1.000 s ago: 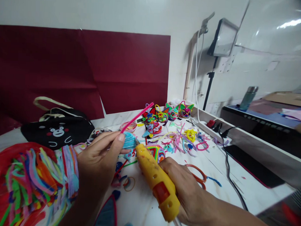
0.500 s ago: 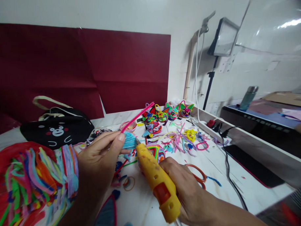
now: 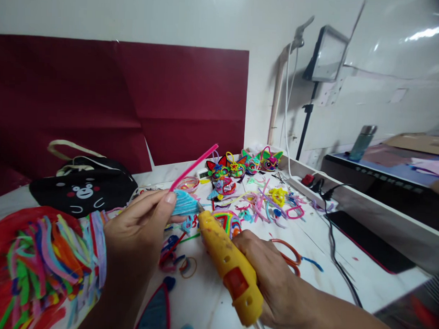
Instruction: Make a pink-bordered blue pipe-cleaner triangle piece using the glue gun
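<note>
Between the thumb and fingers of my left hand (image 3: 145,219) is a light blue pipe-cleaner piece (image 3: 185,203). A pink pipe cleaner (image 3: 194,167) sticks up and to the right from the same pinch. My right hand (image 3: 273,276) is wrapped round a yellow glue gun (image 3: 230,265), whose tip is at the blue piece's right edge; whether they touch I cannot tell. Below, a dark blue ear shape with a pink edge (image 3: 157,310) lies on the table. Orange-handled scissors (image 3: 290,251) lie beyond my right hand, their blades hidden.
Several finished colourful animal-face ornaments (image 3: 237,167) stand at the back. Loose pipe cleaners (image 3: 268,200) are scattered in front of them. At left are a red bag of pipe cleaner pieces (image 3: 0,243) and a black pouch (image 3: 85,188). A phone (image 3: 370,239) and a black cable (image 3: 334,245) lie at right.
My left hand has shifted slightly left with the blue piece and the pink pipe cleaner, widening the space to the glue gun's tip. My right hand and the gun have hardly moved.
</note>
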`<state>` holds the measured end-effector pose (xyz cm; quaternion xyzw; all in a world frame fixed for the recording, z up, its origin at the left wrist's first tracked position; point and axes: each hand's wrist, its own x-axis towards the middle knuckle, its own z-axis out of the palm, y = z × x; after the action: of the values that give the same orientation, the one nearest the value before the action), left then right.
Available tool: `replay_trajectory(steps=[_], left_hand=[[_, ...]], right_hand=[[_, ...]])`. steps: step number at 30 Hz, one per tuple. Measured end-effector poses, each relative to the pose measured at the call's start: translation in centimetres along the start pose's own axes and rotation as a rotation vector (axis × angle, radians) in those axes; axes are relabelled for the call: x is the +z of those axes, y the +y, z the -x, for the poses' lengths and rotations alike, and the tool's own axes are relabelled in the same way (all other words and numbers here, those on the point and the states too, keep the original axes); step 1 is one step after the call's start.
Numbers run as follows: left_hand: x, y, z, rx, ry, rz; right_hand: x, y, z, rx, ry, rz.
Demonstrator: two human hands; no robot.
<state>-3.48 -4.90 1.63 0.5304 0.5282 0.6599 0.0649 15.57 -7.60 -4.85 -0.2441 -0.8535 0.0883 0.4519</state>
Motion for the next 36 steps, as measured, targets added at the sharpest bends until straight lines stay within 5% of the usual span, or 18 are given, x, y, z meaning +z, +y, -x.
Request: replay_trajectory(steps=[9,36], left_hand=[[0.3,0.3,-0.2,-0.157,0.07,0.143],[1.0,-0.8,0.5,-0.057,-0.059,0.123]], right_hand=[[0.0,0.2,0.1,0.006,-0.011,-0.002],[0.1,0.0,-0.1,-0.017,0.026,0.013]])
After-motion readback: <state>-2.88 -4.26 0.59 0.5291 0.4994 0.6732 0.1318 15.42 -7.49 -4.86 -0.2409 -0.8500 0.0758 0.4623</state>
